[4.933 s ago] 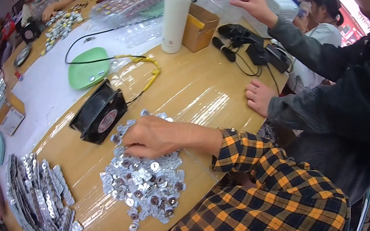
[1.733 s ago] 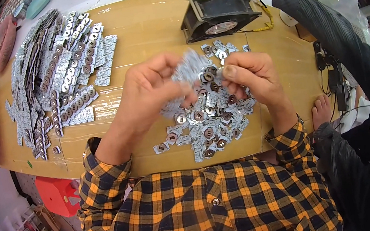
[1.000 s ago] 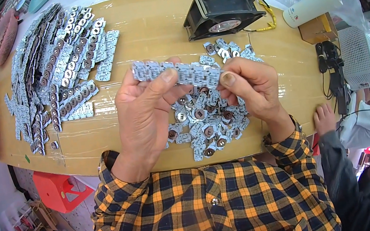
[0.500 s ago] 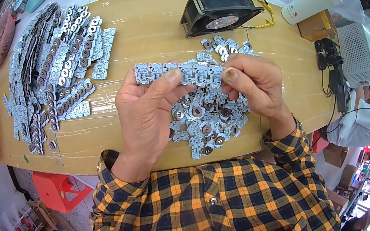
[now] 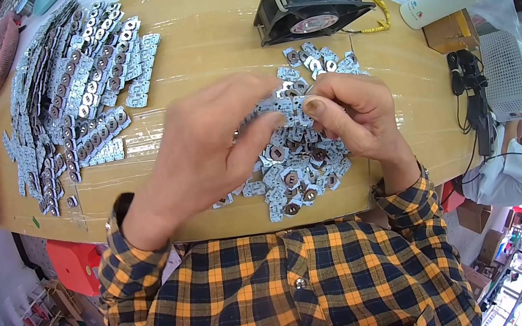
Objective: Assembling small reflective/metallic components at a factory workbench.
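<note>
Head view: the right hand (image 5: 359, 116) pinches the right end of a pale, light-blue strip (image 5: 295, 114) above a heap of small pieces (image 5: 293, 182) on the table (image 5: 201, 43). The left hand (image 5: 204, 148), blurred by motion, is at the strip's other side; I cannot tell whether it grips. Other strips (image 5: 85, 88) lie banked to the left, and a black fan (image 5: 312, 11) stands beyond the heap.
</note>
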Available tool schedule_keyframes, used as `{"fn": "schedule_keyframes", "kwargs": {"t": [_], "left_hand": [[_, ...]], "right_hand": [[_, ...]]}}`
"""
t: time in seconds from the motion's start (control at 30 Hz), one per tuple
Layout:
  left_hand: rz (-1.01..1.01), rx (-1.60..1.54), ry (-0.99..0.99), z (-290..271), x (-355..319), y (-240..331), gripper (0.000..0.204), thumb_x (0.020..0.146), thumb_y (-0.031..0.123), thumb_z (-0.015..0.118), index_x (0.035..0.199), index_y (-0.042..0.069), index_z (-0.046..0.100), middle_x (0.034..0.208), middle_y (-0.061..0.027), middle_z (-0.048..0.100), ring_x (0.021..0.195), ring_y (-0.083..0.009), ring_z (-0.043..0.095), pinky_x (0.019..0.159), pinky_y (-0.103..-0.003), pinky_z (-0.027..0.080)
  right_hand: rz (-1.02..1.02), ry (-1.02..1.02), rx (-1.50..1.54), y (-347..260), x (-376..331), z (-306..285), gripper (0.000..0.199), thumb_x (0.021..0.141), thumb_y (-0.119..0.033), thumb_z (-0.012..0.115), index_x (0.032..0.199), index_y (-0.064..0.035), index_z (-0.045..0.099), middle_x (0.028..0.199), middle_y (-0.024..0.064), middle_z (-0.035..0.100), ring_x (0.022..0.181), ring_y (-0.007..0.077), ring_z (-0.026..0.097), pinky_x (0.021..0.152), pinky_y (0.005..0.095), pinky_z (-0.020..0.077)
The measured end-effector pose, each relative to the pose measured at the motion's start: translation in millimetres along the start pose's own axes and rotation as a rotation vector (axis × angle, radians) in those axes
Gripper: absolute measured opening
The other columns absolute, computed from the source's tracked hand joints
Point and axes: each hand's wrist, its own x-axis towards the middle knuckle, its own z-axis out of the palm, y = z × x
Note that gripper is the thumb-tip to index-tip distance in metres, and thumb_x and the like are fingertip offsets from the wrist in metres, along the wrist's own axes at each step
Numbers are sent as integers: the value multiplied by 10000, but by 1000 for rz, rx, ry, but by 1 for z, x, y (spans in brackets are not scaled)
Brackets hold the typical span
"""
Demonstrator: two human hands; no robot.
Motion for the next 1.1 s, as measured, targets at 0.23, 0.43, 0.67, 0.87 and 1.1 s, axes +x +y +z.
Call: {"fn": "schedule_keyframes", "kwargs": {"t": [0.23,0.43,0.67,0.87,1.1], "left_hand": [[-445,-614,-196,5,8,-14,148,881,90,676,963,-30,648,773,-26,645,608,-47,583,531,-182,454],[-489,-897,-96,14,3,-25,141,895,57,652,1005,-31,661,847,-27,655,723,-61,613,591,-187,489],[-229,-501,-53,13,5,-29,224,849,-4,665,1073,-3,667,849,-41,650,784,-92,606,653,-215,477],[-73,-219,132,20,3,-27,224,761,-40,696,982,-13,669,806,-93,637,701,-170,615,610,-258,456],[-27,-136,162,21,4,-25,192,741,-53,705,924,-19,658,789,-109,642,661,-194,618,575,-273,462]], "right_hand": [[-39,-18,-103,4,4,2,163,918,-61,588,778,22,596,596,31,551,450,69,474,411,222,359],[657,-20,1081,7,7,11,247,949,-169,569,766,-3,576,567,45,546,382,94,463,327,235,384],[593,122,613,9,6,10,219,947,-159,569,782,-15,564,580,30,549,407,72,474,372,220,411],[567,122,521,8,6,14,204,941,-148,583,789,-14,570,588,24,560,422,65,491,392,207,416],[572,165,520,10,6,14,204,944,-157,581,802,-12,576,583,22,558,421,56,482,389,197,389]]}}
